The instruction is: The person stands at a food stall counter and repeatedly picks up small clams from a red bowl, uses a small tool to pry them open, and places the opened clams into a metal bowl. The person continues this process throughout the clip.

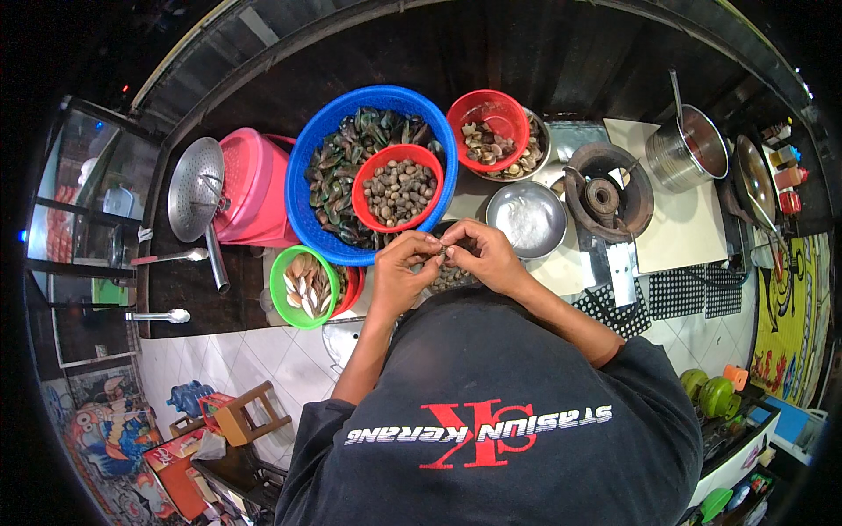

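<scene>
My left hand (399, 273) and my right hand (484, 254) meet in front of my chest, with the fingertips of both pinched on one small dark shell (445, 252). Right below them sits a container of similar small shells (452, 280), mostly hidden by my hands. Just beyond my hands stands a big blue basket (307, 145) full of dark green mussels. Inside it rests a small red basket (372, 168) of brown cockles.
A green bowl (279, 302) of pale shells lies to the left. A red basket (517, 107) of clams, a steel bowl (544, 197), a gas burner (605, 197) and a steel pot (693, 149) stand to the right. A pink basket (254, 188) and a steel strainer (195, 188) are at the far left.
</scene>
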{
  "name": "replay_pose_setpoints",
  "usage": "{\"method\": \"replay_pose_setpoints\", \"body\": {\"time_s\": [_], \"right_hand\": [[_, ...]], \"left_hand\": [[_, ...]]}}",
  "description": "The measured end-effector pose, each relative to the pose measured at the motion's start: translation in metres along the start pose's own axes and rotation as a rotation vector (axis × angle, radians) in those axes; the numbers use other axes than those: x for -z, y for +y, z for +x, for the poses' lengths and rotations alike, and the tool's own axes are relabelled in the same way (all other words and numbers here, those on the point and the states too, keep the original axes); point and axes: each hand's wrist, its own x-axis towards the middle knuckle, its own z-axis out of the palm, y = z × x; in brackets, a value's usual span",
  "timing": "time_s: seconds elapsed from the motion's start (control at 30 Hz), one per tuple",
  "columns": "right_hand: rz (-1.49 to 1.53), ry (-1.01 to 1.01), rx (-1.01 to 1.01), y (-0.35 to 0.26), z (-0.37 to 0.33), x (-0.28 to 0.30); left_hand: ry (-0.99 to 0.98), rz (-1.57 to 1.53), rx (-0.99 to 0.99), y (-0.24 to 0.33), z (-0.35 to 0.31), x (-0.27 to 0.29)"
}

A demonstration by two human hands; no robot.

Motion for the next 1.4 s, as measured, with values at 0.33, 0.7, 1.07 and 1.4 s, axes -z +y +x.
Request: {"method": "replay_pose_setpoints", "body": {"time_s": [0.33, 0.7, 1.07, 1.4], "right_hand": [[-0.049, -0.052, -0.017, 0.005, 0.002, 0.002], [-0.094, -0.062, -0.024, 0.008, 0.004, 0.001], [-0.087, -0.031, -0.037, 0.011, 0.007, 0.001], [-0.004, -0.066, -0.08, 0.021, 0.006, 0.001]], "left_hand": [[-0.023, 0.058, -0.041, -0.004, 0.001, -0.001], [-0.011, 0.117, -0.013, -0.003, 0.002, -0.002], [-0.021, 0.129, 0.0, 0.001, 0.002, 0.001], [-0.048, 0.082, 0.026, -0.003, 0.0, 0.007]]}}
